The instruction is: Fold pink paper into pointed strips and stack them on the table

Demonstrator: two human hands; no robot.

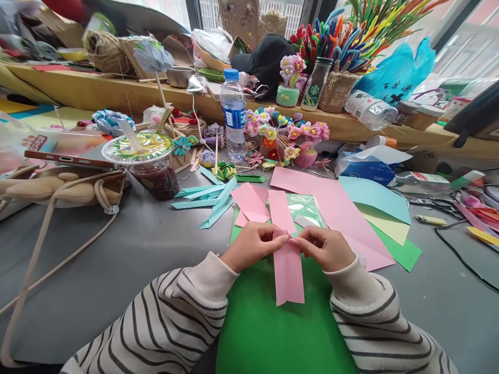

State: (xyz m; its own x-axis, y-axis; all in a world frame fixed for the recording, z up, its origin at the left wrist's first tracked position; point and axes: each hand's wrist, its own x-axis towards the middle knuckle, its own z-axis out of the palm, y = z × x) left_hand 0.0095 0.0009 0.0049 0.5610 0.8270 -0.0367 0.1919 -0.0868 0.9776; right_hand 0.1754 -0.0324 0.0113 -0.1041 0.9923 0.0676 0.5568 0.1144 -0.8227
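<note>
**Both hands pinching one pink strip, and a lot I couldn't make out**

So the left hand [253, 243] and the right hand [325, 248] were both closed on the top end of a pink paper strip [288, 272], fingertips pinched together right at its upper edge. The strip lay flat on a green sheet [268, 327] on the grey table [117, 259], running back toward the person between the two striped sleeves [171, 322]. The fingers covered the top of the strip, so I couldn't tell if there was a fold there or not. The bottom end had a small notch.

Just beyond the hands were more pink strips [265, 205], overlapping each other, and a clear plastic sleeve [306, 208] that was half buried under them. A big pink sheet [335, 208] sat to the right, over light blue, yellow and green sheets, each only partly showing. A bunch of teal folded strips [210, 200] lay to the left.

Further back: a sealed cup of dark drink [150, 163], a water bottle [234, 117] and a cluster of little handmade flowers [280, 135], pretty jumbled, hard to separate. The scissors [432, 203] at the right were mostly lost in clutter. A phone [66, 153] rested on a beige bag [58, 187] at the left, cut off by the edge. The shelf behind was a blur of pipe cleaners [351, 31] and twine.
</note>
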